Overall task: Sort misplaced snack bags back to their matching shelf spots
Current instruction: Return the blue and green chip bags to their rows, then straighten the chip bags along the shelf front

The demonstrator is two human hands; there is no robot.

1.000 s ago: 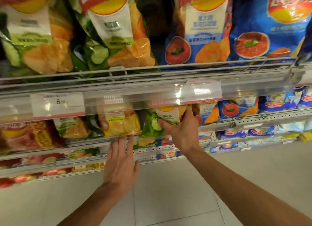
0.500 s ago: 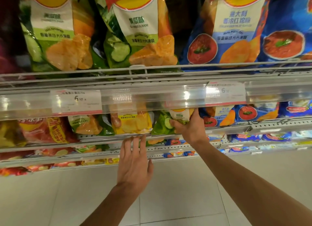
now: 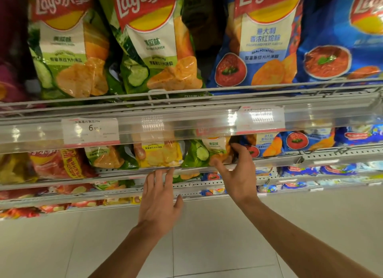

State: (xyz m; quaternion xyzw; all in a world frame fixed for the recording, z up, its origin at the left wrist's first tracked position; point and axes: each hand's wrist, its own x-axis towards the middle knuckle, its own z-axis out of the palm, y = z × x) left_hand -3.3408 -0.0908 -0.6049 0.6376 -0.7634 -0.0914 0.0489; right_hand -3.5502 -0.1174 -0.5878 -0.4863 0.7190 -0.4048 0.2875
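Note:
A small green cucumber-flavour chip bag (image 3: 196, 153) stands on the second shelf, between a yellow chip bag (image 3: 157, 155) and small blue tomato-flavour bags (image 3: 267, 145). My right hand (image 3: 236, 172) holds the green bag's right edge, with the thumb on its lower front corner and the fingers curled behind it. Below the yellow bag, my left hand (image 3: 159, 196) is stretched flat, its fingertips at the second shelf's front rail (image 3: 124, 172). Another green bag (image 3: 105, 157) sits left of the yellow one.
On the top shelf stand large green cucumber bags (image 3: 157, 49) at left and large blue tomato bags (image 3: 261, 45) at right. A clear price strip (image 3: 186, 128) with a tag (image 3: 91, 130) overhangs the second shelf. Red bags (image 3: 58, 163) sit far left, lower shelves below, pale tiled floor (image 3: 207, 236).
My left hand has risen from below the shelf to its front rail. My right hand stays on the green bag, its thumb now spread lower. The view has tilted upward.

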